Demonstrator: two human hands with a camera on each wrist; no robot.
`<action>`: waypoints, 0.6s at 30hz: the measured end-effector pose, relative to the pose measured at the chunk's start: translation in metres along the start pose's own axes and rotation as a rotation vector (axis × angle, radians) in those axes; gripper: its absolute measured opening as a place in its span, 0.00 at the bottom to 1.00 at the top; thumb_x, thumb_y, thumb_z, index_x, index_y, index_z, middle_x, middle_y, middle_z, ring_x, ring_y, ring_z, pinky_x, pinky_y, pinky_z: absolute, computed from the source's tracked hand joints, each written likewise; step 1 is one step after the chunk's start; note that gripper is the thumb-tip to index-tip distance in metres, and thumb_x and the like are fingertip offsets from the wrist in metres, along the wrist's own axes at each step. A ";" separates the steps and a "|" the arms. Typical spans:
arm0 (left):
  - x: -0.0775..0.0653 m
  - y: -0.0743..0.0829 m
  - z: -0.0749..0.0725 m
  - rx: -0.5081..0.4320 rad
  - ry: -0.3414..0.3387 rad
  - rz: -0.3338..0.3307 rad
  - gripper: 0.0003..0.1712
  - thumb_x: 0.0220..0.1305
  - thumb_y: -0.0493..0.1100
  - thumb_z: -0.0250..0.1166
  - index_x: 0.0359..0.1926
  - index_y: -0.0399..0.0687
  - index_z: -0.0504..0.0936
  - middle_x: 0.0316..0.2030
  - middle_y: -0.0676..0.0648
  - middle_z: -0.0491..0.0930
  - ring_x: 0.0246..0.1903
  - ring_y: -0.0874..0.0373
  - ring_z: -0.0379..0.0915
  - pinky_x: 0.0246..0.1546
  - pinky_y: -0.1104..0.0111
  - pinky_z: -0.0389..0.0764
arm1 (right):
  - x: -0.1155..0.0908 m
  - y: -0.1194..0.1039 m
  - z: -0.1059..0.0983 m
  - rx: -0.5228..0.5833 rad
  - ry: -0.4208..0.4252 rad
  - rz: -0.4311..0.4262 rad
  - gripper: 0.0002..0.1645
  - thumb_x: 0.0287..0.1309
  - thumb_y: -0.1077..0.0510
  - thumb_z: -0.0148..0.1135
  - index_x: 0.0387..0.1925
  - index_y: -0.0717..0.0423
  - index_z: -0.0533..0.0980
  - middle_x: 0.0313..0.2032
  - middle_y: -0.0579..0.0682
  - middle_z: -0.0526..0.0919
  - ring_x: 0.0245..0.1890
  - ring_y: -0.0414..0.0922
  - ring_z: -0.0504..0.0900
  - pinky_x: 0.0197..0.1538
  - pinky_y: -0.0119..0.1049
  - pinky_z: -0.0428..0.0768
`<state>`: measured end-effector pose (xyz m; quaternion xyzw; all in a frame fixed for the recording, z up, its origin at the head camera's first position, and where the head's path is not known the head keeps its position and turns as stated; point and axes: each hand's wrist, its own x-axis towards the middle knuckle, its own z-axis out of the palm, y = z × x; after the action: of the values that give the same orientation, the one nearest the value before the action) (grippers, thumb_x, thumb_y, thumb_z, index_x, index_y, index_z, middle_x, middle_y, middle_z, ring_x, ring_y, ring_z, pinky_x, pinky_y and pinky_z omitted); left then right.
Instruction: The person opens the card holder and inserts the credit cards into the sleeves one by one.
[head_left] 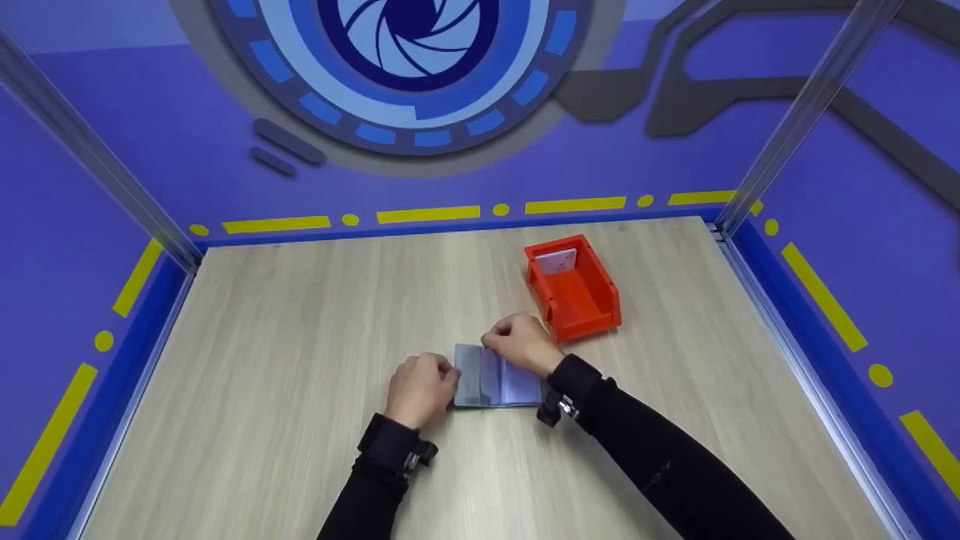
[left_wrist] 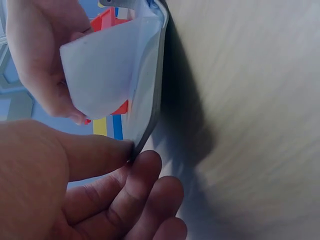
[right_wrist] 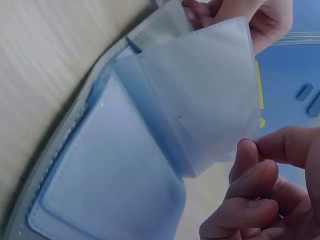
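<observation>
Seemingly limp, clear sleeve (right_wrist: 202, 82) is aptly pinched at corner by right hand (head_left: 523, 345), likely stiffer cover (head_left: 468, 376) at edge by left hand (head_left: 421, 388).

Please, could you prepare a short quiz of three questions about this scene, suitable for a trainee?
1. What does the right grip pinch?
2. True or false: the left grip pinches an edge of the open folding holder.
3. In the head view, the red bin stands: A, left of the holder; B, farther back and to the right of it; C, nearer the person than it.

Key: 1, a translucent flap of the holder; 2, true; 3, B.
</observation>
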<state>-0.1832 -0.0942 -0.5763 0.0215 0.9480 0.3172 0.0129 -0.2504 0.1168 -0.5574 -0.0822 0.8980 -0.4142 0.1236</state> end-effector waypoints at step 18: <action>-0.001 0.001 -0.007 -0.009 0.034 0.011 0.21 0.67 0.62 0.77 0.26 0.55 0.86 0.21 0.57 0.78 0.22 0.60 0.72 0.28 0.65 0.70 | 0.003 0.006 0.012 0.020 -0.058 -0.007 0.17 0.72 0.50 0.68 0.27 0.50 0.88 0.22 0.39 0.78 0.26 0.39 0.73 0.31 0.33 0.66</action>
<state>-0.1823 -0.0973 -0.5701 0.0213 0.9466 0.3218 -0.0047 -0.2504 0.1112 -0.5700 -0.0960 0.8896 -0.4210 0.1487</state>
